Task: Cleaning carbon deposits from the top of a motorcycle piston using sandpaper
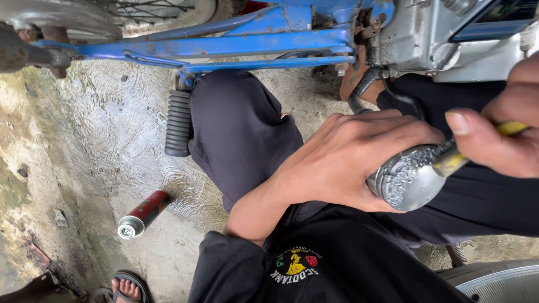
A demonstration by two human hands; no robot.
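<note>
Below the blue motorcycle frame, over the person's dark trousers, the left hand grips a round grey metal piston, fingers wrapped over its side. Its crusted crown faces lower left toward the camera, so its axis runs roughly from there back toward the upper right. The right hand is clenched on a yellow-handled tool whose tip touches the crown. A red spray can lies on the concrete ground, well apart.

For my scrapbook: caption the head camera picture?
Left hand holds a round metal part; right hand scrapes it with a yellow-handled tool.
</note>
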